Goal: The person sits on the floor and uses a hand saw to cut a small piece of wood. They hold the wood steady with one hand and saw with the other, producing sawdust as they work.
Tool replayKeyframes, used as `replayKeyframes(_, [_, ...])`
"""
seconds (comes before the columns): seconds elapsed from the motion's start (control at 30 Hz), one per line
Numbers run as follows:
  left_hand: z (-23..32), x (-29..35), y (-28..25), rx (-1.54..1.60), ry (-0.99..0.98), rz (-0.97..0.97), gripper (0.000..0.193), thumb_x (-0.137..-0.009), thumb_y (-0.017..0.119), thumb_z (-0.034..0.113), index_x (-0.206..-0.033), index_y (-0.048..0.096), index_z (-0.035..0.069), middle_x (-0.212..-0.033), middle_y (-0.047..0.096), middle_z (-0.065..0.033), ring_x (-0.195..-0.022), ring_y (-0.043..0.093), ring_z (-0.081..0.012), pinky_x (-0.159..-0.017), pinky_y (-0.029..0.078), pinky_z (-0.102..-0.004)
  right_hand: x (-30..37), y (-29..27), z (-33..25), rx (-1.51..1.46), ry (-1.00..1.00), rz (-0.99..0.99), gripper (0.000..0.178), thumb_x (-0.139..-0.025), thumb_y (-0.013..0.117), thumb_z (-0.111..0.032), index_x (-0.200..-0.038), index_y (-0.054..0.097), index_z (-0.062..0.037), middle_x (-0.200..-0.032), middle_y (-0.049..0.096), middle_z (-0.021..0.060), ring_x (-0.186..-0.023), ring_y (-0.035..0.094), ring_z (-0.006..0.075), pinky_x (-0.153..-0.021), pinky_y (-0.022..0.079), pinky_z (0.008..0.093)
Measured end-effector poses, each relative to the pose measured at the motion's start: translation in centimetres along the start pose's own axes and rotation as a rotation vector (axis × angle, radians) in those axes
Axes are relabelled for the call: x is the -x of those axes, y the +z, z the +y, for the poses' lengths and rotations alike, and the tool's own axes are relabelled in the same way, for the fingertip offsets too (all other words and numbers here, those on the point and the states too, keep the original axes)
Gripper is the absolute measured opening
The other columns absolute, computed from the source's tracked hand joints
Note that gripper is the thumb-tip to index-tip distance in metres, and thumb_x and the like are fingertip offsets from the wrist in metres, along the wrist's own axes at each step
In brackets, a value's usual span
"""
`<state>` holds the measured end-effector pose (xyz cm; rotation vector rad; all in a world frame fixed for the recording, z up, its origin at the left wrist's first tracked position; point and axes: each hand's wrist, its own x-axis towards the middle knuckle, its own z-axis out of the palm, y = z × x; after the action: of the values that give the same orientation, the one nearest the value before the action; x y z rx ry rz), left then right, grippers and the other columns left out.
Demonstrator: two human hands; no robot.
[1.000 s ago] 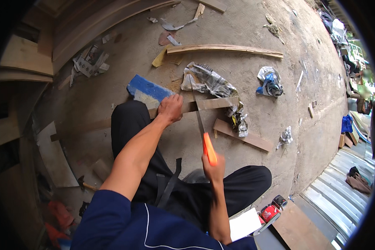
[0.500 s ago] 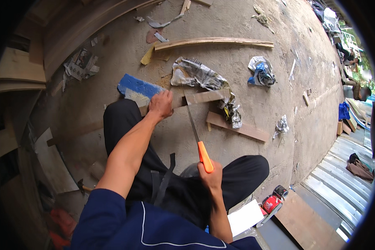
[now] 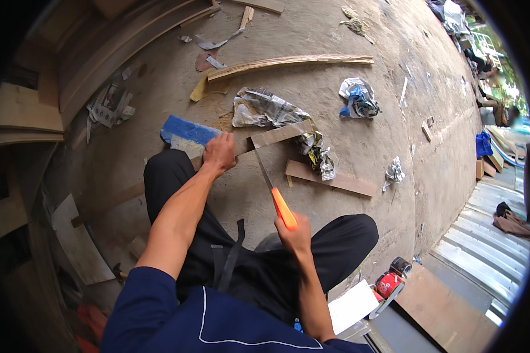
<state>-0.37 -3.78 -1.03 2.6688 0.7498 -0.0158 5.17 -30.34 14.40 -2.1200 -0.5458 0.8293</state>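
Note:
My right hand [image 3: 294, 233] is wrapped around the orange handle of a handsaw [image 3: 282, 207]. Its thin blade meets the near edge of a narrow wooden board [image 3: 282, 135]; the tip is hidden at or beneath the board. Left of the blade, my left hand [image 3: 219, 153] grips and presses on the same board, fingers curled over its far side. Against that hand lies a worn blue-painted block [image 3: 188, 130], which appears to be beside or under the board. The board runs back past my left knee, and its right end reaches over crumpled newspaper [image 3: 269, 107].
Another short board [image 3: 330, 178] lies right of the saw, and a long wood strip [image 3: 291, 63] lies farther off. Balled paper [image 3: 359, 99] sits at the right. Near my right knee are a red tape roll [image 3: 388, 285] and a white sheet [image 3: 352, 307]. Wooden panels [image 3: 29, 107] stand at far left.
My right hand has pushed the saw forward toward the board, and less of the blade shows beyond it. My left hand stays on the board. The whole view has shifted slightly.

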Motion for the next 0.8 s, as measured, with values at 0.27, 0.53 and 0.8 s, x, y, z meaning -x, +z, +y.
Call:
replayKeyframes(0.27, [0.6, 0.7, 0.4, -0.006, 0.082, -0.036, 0.049, -0.059, 0.083, 0.024, -0.093, 0.053, 0.005, -0.095, 0.058, -0.0133, -0.094, 0.060, -0.0320, -0.078, 0.050, -0.0425, -5.2, 4.5, 1.3, -0.014, -0.065, 0.054, 0.027, -0.078, 0.063, -0.022, -0.069, 0.056, 0.0029, -0.061, 0.055, 0.0222, -0.054, 0.055, 0.0374, -0.055, 0.043, 0.0434])
replayKeyframes(0.53, [0.4, 0.0, 0.0, -0.012, -0.003, 0.007, 0.050, -0.060, 0.081, 0.023, -0.097, 0.054, 0.004, -0.097, 0.059, -0.0132, -0.097, 0.060, -0.0302, -0.078, 0.050, -0.0417, -6.3, 5.7, -0.4, -0.001, -0.132, 0.119, 0.025, -0.078, 0.064, -0.019, -0.067, 0.056, 0.0023, -0.058, 0.054, 0.0190, -0.050, 0.052, 0.0302, -0.053, 0.043, 0.0399])
replayKeyframes(0.8, [-0.8, -2.2, -1.0, 0.044, -0.191, 0.078, 0.049, -0.061, 0.078, 0.019, -0.100, 0.055, 0.004, -0.101, 0.059, -0.0138, -0.100, 0.060, -0.0307, -0.081, 0.050, -0.0419, -11.7, 4.4, -2.5, 0.097, -0.150, -0.023, 0.028, -0.076, 0.065, -0.025, -0.069, 0.060, 0.0015, -0.064, 0.059, 0.0227, -0.061, 0.060, 0.0409, -0.059, 0.047, 0.0446])
